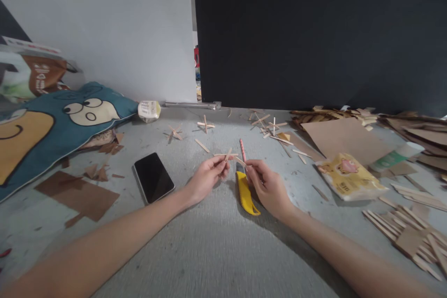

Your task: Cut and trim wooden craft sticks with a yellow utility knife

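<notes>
Left of yellow knife (244, 193): one pillow (66, 132), one phone (153, 178), two stick stars (174, 134) beyond. Left hand (211, 172), just left of knife, pinching crossed sticks (228, 154). Knife lies between hands. Right hand (267, 186), right of knife, pinching one stick (240, 161). Further right of knife: one packet (351, 177), one tube (396, 156), stick pile (412, 237), too jumbled to count.

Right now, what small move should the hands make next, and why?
Probably ease the stick in the right hand onto the crossed sticks in the left hand: its tip points toward them, both hands pinch their pieces, and similar stick crosses sit beyond.
</notes>
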A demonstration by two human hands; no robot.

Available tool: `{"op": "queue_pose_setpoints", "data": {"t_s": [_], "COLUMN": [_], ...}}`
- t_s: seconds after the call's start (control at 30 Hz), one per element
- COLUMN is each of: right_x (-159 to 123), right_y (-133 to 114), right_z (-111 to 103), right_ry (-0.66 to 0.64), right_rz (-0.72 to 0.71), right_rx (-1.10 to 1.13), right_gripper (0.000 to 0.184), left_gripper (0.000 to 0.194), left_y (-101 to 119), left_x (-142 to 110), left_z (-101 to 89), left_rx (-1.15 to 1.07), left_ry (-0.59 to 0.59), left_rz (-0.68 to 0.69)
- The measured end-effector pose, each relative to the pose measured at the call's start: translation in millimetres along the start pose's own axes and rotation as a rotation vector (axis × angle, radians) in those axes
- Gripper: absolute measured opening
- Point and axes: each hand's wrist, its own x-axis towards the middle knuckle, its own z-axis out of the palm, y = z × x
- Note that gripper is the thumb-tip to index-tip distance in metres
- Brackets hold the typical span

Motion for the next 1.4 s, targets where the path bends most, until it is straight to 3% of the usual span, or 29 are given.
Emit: {"op": "queue_pose_setpoints", "data": {"t_s": [0.33, 0.5, 0.67, 0.77, 0.87, 1.0, 1.27, 1.4], "right_x": [-2.2, -0.2, 1.4, 4.8, 12.2, 22.4, 24.0, 22.8], "right_y": [3.4, 3.9, 2.1, 7.2, 22.7, 46.4, 51.1, 50.7], "right_z": [2.3, -0.5, -2.0, -4.8, -9.9, -15.8, -13.1, -10.5], "right_ry": [-0.067, 0.017, 0.054, 0.115, 0.177, 0.149, 0.123, 0.115], "right_rz": [-0.051, -0.008, -0.005, -0.026, -0.049, 0.002, -0.037, -0.024], "right_rx": [0.024, 0.056, 0.038, -0.046, -0.187, -0.414, -0.707, -0.750], "right_gripper": [0.035, 0.034, 0.034, 0.031, 0.030, 0.026, 0.024, 0.024], "left_gripper": [0.024, 0.033, 0.031, 0.032, 0.034, 0.031, 0.024, 0.022], "left_y": [0.1, -4.1, -3.7, -5.3, -12.0, -21.8, -15.4, -13.1], "left_x": [1.6, 3.0, -1.3, -2.9, 0.9, 9.2, -2.5, -7.3], "left_z": [-2.9, -4.0, -1.0, -1.9, -8.1, -18.0, -12.1, -6.6], "left_rx": [0.016, 0.056, 0.266, 0.322, 0.304, 0.319, 0.721, 0.702], "left_ry": [-0.074, 0.009, 0.038, 0.096, 0.242, 0.360, 0.321, 0.249], "left_rz": [-0.007, 0.084, 0.202, 0.218, 0.257, 0.301, 0.451, 0.429]}}
